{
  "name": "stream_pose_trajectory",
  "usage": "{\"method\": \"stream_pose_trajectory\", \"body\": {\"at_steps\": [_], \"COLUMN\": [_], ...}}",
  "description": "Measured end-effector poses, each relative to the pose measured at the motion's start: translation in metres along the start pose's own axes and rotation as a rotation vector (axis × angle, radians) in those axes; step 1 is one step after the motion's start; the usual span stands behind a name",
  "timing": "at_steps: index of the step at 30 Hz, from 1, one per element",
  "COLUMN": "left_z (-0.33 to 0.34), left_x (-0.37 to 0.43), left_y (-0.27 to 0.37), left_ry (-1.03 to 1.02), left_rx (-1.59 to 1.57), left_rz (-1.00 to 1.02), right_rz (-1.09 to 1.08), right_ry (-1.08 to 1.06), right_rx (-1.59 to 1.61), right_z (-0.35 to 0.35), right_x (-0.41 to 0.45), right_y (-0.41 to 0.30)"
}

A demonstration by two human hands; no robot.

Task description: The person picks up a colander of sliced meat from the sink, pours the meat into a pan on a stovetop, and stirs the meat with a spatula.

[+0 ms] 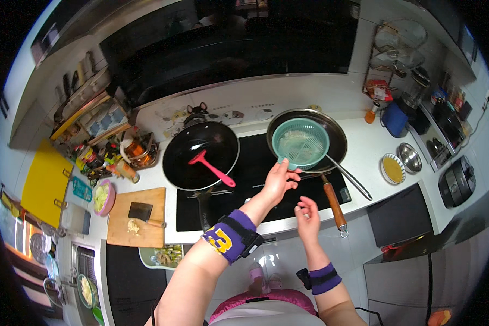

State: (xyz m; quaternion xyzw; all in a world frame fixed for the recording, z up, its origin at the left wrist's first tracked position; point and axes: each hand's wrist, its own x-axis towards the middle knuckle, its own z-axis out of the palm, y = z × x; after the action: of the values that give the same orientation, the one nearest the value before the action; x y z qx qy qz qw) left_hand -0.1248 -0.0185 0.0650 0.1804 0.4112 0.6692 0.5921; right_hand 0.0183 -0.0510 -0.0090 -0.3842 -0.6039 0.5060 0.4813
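Note:
My left hand (280, 182) grips the near rim of a teal plastic colander (300, 143), which is over the right-hand wok (339, 140). Pale bits lie in the colander. A metal utensil handle (352, 180) sticks out of that wok, whose wooden handle (334, 203) points towards me. My right hand (308, 214) is empty, fingers apart and slightly curled, just left of the wooden handle. On the left of the black cooktop (256, 203) stands a black wok (201, 138) with a red spatula (214, 169) resting in it.
On the left, a cutting board (118, 216) bears a cleaver (140, 212) and chopped pale pieces (133, 227). Beside it stand a pink bowl (110, 199) of sliced vegetable and several bottles (126, 171). To the right are a bowl of yellow liquid (392, 169), a metal bowl (410, 157) and a blender (397, 116).

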Motion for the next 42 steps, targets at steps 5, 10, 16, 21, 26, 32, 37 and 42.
{"method": "stream_pose_trajectory", "body": {"at_steps": [5, 10, 16, 21, 26, 32, 37, 42], "left_z": [-0.012, -0.077, -0.207, -0.335, -0.443, -0.521, -0.574, -0.616], "left_x": [-0.052, -0.133, -0.251, -0.385, -0.516, -0.593, -0.65, -0.646], "left_y": [0.051, 0.101, 0.103, 0.068, -0.019, -0.111, -0.127, -0.137], "left_ry": [-0.079, 0.066, 0.447, 0.959, 1.325, 1.703, 1.754, 1.482], "left_rx": [-0.105, -0.1, -0.125, -0.185, -0.379, -0.604, -0.768, -0.783], "left_rz": [0.305, 0.595, 0.867, 1.067, 1.257, 1.246, 1.092, 1.156], "right_rz": [0.04, 0.025, -0.068, -0.023, -0.076, -0.198, -0.162, -0.196], "right_ry": [-0.161, -0.477, -0.898, -1.325, -1.672, -1.953, -2.001, -1.981], "right_rx": [0.267, 0.401, 0.41, 0.406, 0.3, 0.156, 0.065, -0.022], "right_z": [0.037, 0.115, 0.232, 0.357, 0.42, 0.429, 0.437, 0.44], "right_x": [-0.005, -0.057, -0.136, -0.243, -0.382, -0.433, -0.444, -0.423], "right_y": [-0.08, -0.107, -0.076, -0.062, -0.017, 0.029, 0.056, 0.065]}}
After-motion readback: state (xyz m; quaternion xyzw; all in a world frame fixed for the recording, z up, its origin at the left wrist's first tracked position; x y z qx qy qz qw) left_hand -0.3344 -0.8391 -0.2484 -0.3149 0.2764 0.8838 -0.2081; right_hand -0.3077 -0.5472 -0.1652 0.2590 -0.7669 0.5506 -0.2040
